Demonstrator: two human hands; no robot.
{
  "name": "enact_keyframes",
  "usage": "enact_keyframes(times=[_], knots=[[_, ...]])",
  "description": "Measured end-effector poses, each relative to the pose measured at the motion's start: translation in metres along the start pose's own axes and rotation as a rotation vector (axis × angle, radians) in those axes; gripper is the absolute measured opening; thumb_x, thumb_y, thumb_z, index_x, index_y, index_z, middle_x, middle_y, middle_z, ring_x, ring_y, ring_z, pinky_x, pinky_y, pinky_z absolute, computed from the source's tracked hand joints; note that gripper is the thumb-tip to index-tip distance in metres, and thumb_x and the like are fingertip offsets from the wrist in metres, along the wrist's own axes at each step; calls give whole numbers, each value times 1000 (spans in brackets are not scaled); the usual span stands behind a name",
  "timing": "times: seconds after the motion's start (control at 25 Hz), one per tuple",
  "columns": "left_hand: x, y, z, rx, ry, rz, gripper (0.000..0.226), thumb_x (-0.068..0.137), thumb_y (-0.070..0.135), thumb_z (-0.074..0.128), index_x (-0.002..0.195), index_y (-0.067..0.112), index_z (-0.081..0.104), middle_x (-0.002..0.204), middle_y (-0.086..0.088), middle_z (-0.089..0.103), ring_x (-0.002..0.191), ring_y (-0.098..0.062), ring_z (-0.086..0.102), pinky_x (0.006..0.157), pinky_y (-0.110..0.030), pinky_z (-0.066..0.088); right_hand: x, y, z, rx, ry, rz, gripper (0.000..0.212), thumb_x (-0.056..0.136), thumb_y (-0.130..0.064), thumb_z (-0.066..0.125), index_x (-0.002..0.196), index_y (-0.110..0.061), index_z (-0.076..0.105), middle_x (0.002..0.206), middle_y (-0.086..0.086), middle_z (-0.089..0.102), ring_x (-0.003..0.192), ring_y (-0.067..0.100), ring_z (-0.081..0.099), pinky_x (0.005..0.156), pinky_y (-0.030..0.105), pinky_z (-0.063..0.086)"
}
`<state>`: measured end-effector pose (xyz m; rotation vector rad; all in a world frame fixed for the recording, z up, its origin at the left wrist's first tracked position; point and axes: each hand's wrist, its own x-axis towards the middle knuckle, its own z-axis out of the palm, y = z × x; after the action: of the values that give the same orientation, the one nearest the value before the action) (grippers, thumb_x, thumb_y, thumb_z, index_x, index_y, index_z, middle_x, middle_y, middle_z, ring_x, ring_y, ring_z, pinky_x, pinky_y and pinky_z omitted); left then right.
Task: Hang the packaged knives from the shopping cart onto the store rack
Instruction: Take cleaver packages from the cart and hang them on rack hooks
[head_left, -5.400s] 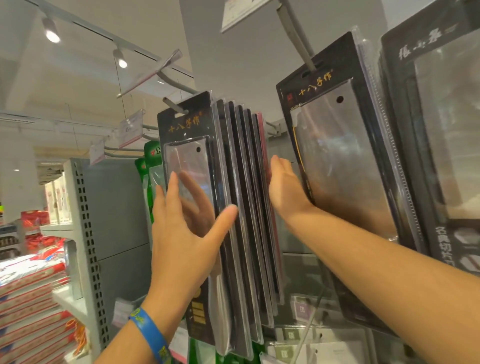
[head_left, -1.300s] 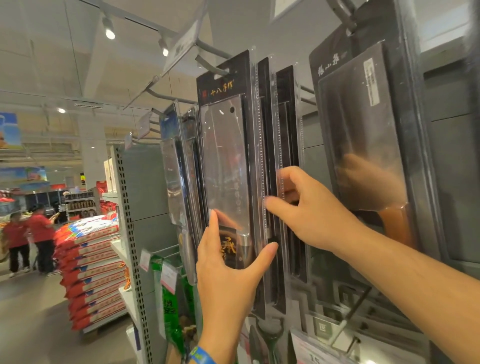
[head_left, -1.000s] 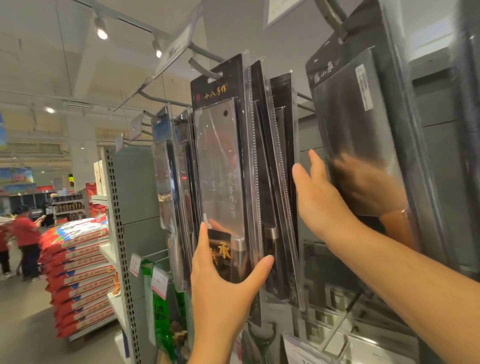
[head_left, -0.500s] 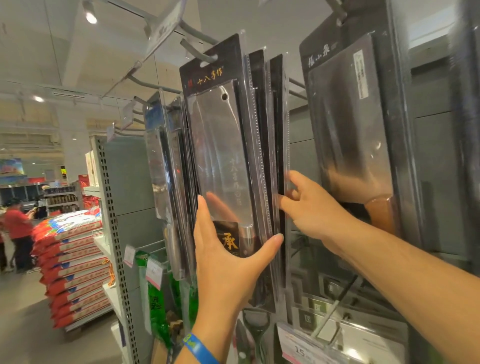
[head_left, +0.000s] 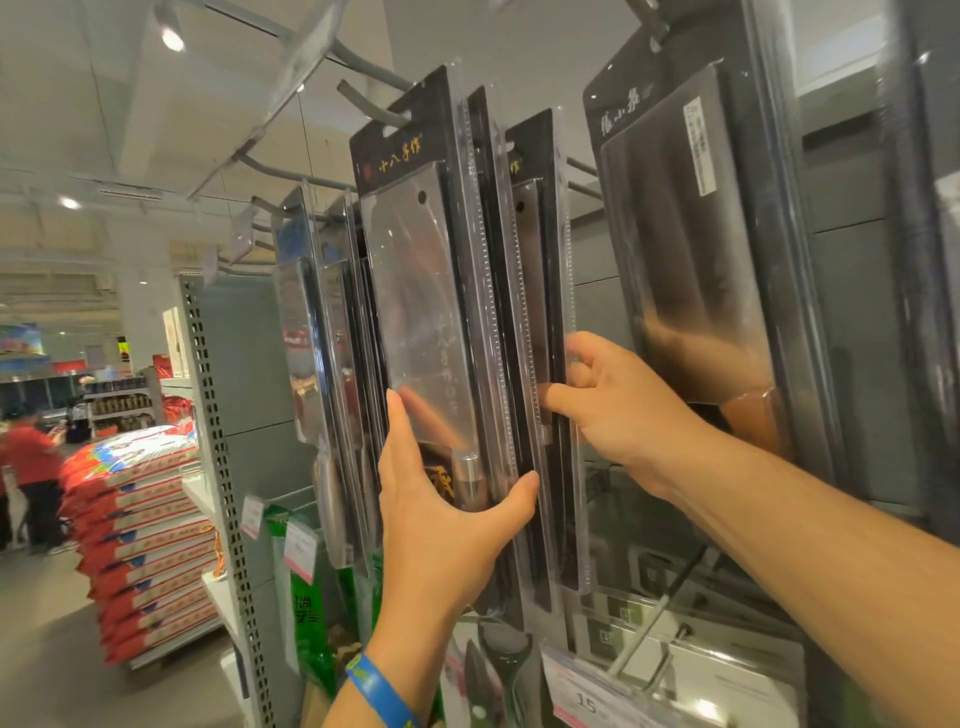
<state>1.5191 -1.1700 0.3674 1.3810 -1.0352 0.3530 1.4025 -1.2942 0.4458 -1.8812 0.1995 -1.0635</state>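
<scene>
Beside the dark cleaver pack (head_left: 691, 249), fingers of the right hand (head_left: 618, 410) pinch the rear knife pack (head_left: 540, 234) (now fanned apart); the left hand (head_left: 441, 525) grips the front knife pack (head_left: 415, 286).

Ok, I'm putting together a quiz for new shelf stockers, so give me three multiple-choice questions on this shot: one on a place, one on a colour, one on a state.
1. Where does the left hand hold the front knife package?
A. At its top hole
B. At its lower part
C. Nowhere, it hangs apart from it

2. What colour is the wristband on the left wrist?
A. Blue
B. Red
C. White

3. What is the right hand doing?
A. Hanging idle
B. Resting flat on a shelf
C. Gripping the edge of the rear knife package

Answers:
1. B, since the thumb and fingers hold the package down near the knife's handle.
2. A, since the band is plainly blue.
3. C, since its fingers curl round that package's clear edge.
</scene>
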Motion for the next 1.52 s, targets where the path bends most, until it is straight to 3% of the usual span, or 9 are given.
enact_keyframes(times=[0.12, 0.56, 0.76, 0.84, 1.0, 1.12, 1.28, 1.4, 1.52], knots=[[0, -1, -3, 17, -12, -16, 126, 53, 68, 78, 143, 67, -10, 129, 59, 4, 116, 39, 4, 106, -24, 19, -1, 0, 2, 21, -6, -13, 28, 96, 5, 61, 118, -12, 63, 105, 3, 79, 97, 15, 75, 92, 38, 60], [-4, 6, -12, 64, -4, -71, 123, 50, 72, 75, 142, 69, -7, 124, 65, 5, 111, 43, 8, 104, -27, 24, 1, -1, 4, -53, 53, -2, 28, 94, -3, 64, 114, -22, 63, 102, -3, 78, 94, 13, 75, 92, 44, 60], [-7, 10, -12, 69, -16, -88, 124, 49, 74, 75, 141, 70, -8, 121, 68, 4, 107, 46, 6, 104, -29, 23, 6, -1, 8, -30, 40, 23, 50, 98, -9, 66, 143, -23, 47, 139, 6, 63, 132, 23, 58, 110, 50, 47], [-7, 11, -12, 67, -11, -102, 124, 47, 75, 76, 139, 72, -8, 120, 68, 3, 108, 45, 6, 104, -30, 24, 8, 0, 7, -11, 27, 8, 53, 98, -3, 64, 143, -24, 49, 140, 3, 63, 131, 18, 58, 108, 46, 50], [-7, 10, -12, 72, -4, -90, 126, 45, 76, 77, 139, 73, -8, 124, 66, 3, 108, 46, 5, 103, -27, 22, 7, 0, 5, 50, 34, -12, 45, 98, 5, 60, 121, -34, 59, 123, -9, 70, 111, 1, 67, 86, 23, 58], [-6, 8, -11, 63, 3, -89, 127, 44, 75, 77, 137, 74, -8, 123, 68, 4, 108, 46, 6, 103, -29, 22, 6, 4, 6, 41, 57, -34, 52, 99, 3, 58, 142, -26, 53, 141, -6, 61, 134, 6, 53, 110, 37, 49], [-1, 10, -8, 17, 11, -63, 126, 45, 73, 78, 138, 74, -6, 125, 66, 7, 114, 41, 10, 105, -29, 22, 7, -2, 4, 2, 75, -21, 45, 99, 0, 57, 137, -23, 54, 128, -4, 69, 118, 13, 67, 101, 46, 56], [1, 11, -9, -15, -3, -67, 126, 43, 74, 78, 136, 76, -8, 123, 66, 7, 127, 16, 23, 104, -30, 25, 23, -20, 3, -37, 171, 56, 35, 97, -16, 66, 130, -25, 57, 110, -4, 73, 95, 17, 73, 88, 45, 61], [1, 9, -8, -19, -6, -65, 128, 43, 70, 80, 134, 77, -9, 119, 66, 9, 120, 18, 26, 104, -30, 26, 48, -50, 2, -28, 290, 49, 49, 94, -35, 72, 139, -27, 54, 123, -2, 68, 105, 21, 68, 90, 41, 58]])
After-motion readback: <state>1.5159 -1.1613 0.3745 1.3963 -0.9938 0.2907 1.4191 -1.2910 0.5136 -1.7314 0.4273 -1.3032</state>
